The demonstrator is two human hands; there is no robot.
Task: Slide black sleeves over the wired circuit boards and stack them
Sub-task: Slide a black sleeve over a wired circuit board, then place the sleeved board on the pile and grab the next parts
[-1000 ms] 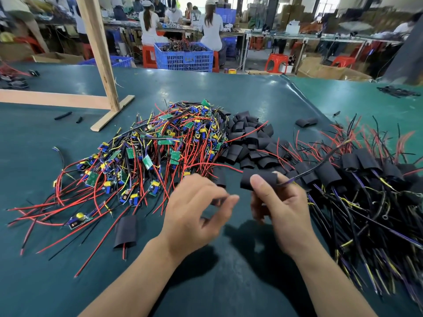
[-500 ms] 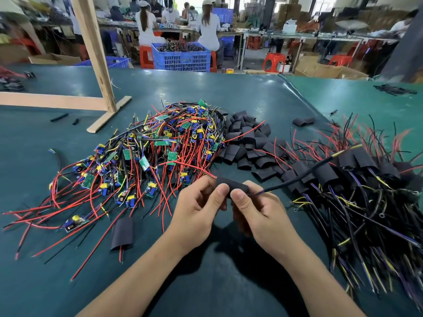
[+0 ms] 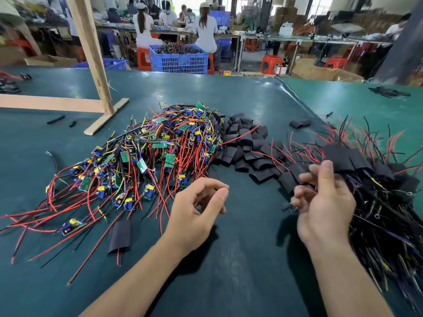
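My left hand [image 3: 196, 211] hovers over the green mat near the middle, fingers loosely curled and holding nothing. My right hand [image 3: 325, 202] is blurred at the left edge of the stack of sleeved boards [image 3: 375, 179]. Its thumb lies against a black sleeve [image 3: 341, 162]. Thin wires with ring terminals [image 3: 288, 208] show by its fingertips, and I cannot tell whether it grips anything. A pile of bare wired circuit boards [image 3: 146, 161] with red and black leads lies to the left. Loose black sleeves [image 3: 245, 145] are heaped behind my hands.
A single sleeve on a red wire [image 3: 120, 235] lies left of my left forearm. A wooden frame [image 3: 96, 88] stands at the back left. One stray sleeve [image 3: 299, 123] lies at the back right. Beyond the table edge are a blue crate [image 3: 180, 59] and seated people.
My hands have parted. The right hand swung right to the sleeved stack with the sleeved board it held, and the left hand let go and stayed near the middle.
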